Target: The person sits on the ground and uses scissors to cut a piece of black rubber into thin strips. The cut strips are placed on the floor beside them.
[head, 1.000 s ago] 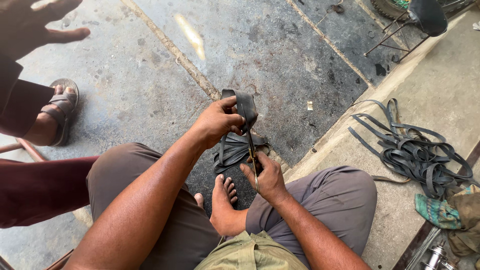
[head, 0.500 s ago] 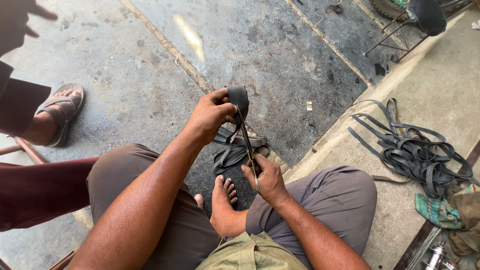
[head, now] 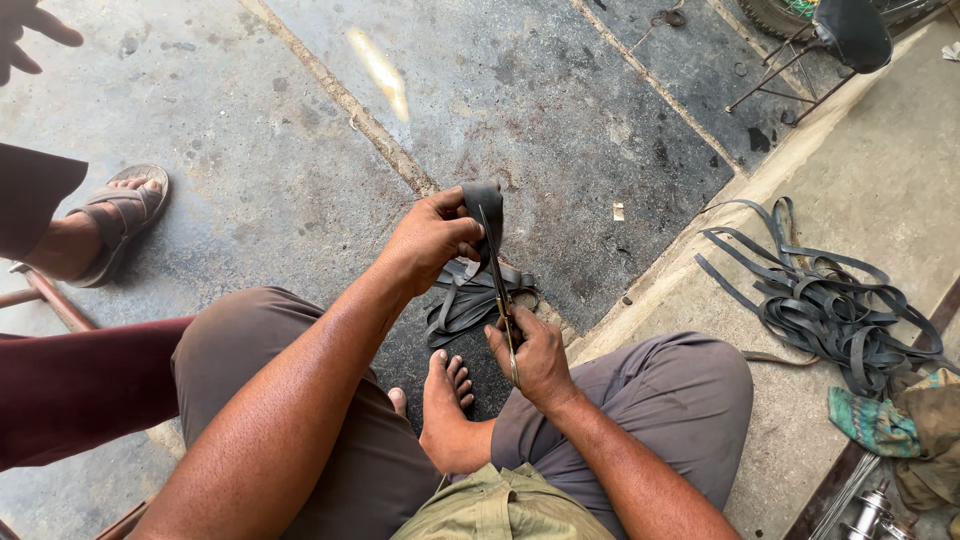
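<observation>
A folded strip of black rubber inner tube is being held up by the left hand, with the fingers closed tight around its top end. A pair of thin metal scissors is being gripped by the right hand, and the fingers are wrapped around the handles. The blades are being pointed up along the rubber strip and are touching it. The strip is being held in the air, just above the floor and between the two knees.

More black rubber loops are lying on the floor right under the hands. A bare foot is being rested just below them, beside the grey trouser leg.

The dark, stained concrete floor is seen all around. Off to the right, on a paler raised step, a big pile of cut black rubber strips is lying well apart from the hands. A green and blue cloth is lying near that pile.

On the far left, another person's foot in a brown sandal is being rested on the floor, and that person's hand is seen at the top corner.
</observation>
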